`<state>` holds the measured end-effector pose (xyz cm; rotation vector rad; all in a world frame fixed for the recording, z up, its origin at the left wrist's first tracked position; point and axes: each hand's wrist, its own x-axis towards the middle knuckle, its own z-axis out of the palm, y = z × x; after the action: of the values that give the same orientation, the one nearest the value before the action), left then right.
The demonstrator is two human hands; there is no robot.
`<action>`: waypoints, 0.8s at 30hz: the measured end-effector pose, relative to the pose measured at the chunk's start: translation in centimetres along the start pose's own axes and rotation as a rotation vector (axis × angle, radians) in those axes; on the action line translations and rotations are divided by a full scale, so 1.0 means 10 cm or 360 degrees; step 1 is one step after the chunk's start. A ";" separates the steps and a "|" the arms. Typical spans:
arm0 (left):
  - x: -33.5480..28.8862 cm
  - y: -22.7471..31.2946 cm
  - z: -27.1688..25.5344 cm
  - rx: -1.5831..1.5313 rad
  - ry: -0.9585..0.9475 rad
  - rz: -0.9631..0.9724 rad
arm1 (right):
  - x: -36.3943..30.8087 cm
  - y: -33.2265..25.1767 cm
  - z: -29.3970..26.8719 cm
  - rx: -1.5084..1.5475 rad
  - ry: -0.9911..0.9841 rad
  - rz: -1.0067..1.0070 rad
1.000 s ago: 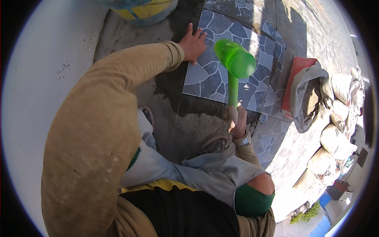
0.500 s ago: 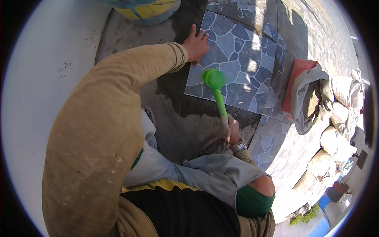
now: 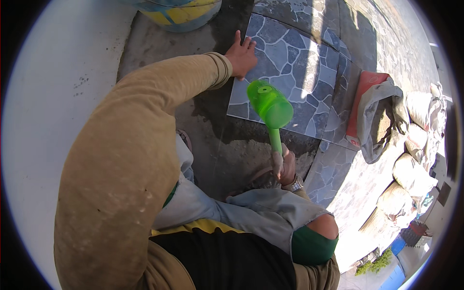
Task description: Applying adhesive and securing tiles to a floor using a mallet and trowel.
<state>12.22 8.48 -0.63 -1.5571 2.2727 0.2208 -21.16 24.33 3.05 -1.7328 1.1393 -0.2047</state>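
A large floor tile (image 3: 275, 55) with a blue-grey crazy-stone pattern and pale joints lies on the ground ahead of me. At its left edge rests my left hand (image 3: 242, 56), fingers spread, holding nothing. My right hand (image 3: 286, 164) grips the handle of a bright green mallet (image 3: 270, 104). The mallet's head is raised over the near part of the tile, hiding some of it. A watch sits on the right wrist.
A bucket (image 3: 186, 14) with yellow and blue markings stands at the far left. To the right are a red carton (image 3: 366, 92) with a grey bag (image 3: 369, 140) and several pale sacks (image 3: 411, 174). A white wall (image 3: 58, 96) runs along the left. More patterned tiles (image 3: 328, 169) lie on the right.
The mallet's head has come up off the tile toward me and tilted back, so it looks larger. My left hand stays at the tile's left edge.
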 end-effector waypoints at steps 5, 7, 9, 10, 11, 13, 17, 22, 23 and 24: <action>-0.02 -0.03 0.08 0.0009 0.0041 -0.0015 | 0.05 0.15 0.03 -0.0173 0.0017 -0.0185; -0.02 -0.03 0.09 -0.0014 0.0074 0.0006 | 0.06 -0.07 -0.09 -0.0079 -0.0020 -0.0111; -0.04 -0.04 0.07 -0.0025 0.0047 -0.0016 | 0.04 -0.11 -0.09 0.0019 -0.0058 -0.0030; -0.03 -0.03 0.04 -0.0026 0.0059 -0.0011 | 0.03 0.00 -0.05 -0.0075 -0.0033 -0.0083; -0.03 -0.01 0.02 -0.0014 0.0052 -0.0007 | 0.01 0.15 0.00 -0.0170 -0.0006 -0.0135; -0.05 -0.04 0.05 0.0008 0.0040 -0.0018 | 0.05 0.28 0.14 -0.0312 0.0086 -0.0214; -0.03 -0.06 0.06 -0.0054 0.0105 -0.0020 | 0.02 0.00 0.01 -0.0062 -0.0073 -0.0046; -0.01 -0.01 -0.07 -0.0075 0.0005 0.0009 | 0.02 0.14 0.03 -0.0041 -0.0037 -0.0014; 0.02 -0.02 -0.02 -0.0056 0.0016 -0.0005 | 0.07 0.31 0.08 -0.0160 0.0026 -0.0254; 0.01 -0.04 0.05 -0.0049 0.0013 -0.0026 | 0.11 0.27 0.04 -0.0180 0.0089 -0.0239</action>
<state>12.68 8.41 -1.04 -1.5941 2.2721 0.2471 -21.94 23.69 0.26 -1.9255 1.0792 -0.2865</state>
